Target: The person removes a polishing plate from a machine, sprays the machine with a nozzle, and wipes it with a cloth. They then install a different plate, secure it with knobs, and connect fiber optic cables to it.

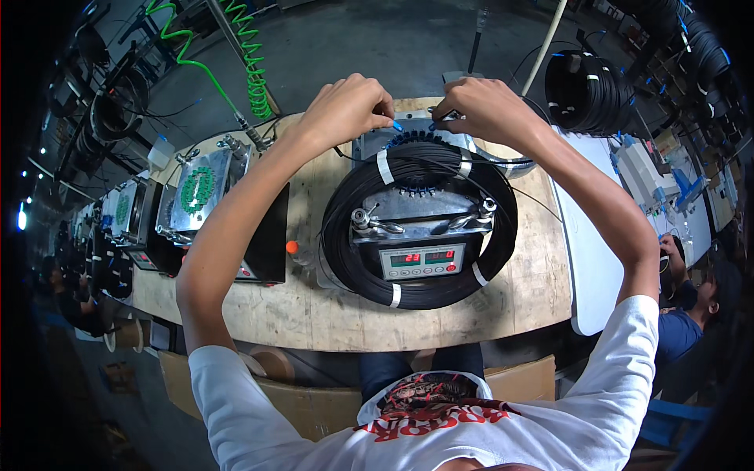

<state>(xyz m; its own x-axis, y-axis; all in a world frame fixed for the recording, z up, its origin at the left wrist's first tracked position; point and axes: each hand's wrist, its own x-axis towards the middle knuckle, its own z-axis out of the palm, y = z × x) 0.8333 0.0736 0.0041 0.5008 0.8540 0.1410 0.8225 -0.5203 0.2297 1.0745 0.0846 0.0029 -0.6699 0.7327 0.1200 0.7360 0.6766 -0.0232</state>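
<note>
My left hand (349,110) reaches over the far side of a metal polishing fixture (424,206), thumb and fingers pinched on a small blue connector (397,126). Opposite it, my right hand (488,108) is also closed, its fingertips round a small dark piece with a bit of blue; its kind is too small to make out. Between and below the hands, a ring of blue connectors (416,138) stands on the fixture, partly hidden by cable. A large coil of black cable (339,235), bound with white tape, lies around the machine's front panel (422,261), which has lit red digits and buttons.
Two similar machines stand left, the nearer with a ring of green connectors (197,191). A small orange-capped bottle (292,247) stands on the wooden table (503,310). Green coiled hoses (253,71) hang behind. Black cable coils (589,94) hang far right; a co-worker (691,314) sits at right.
</note>
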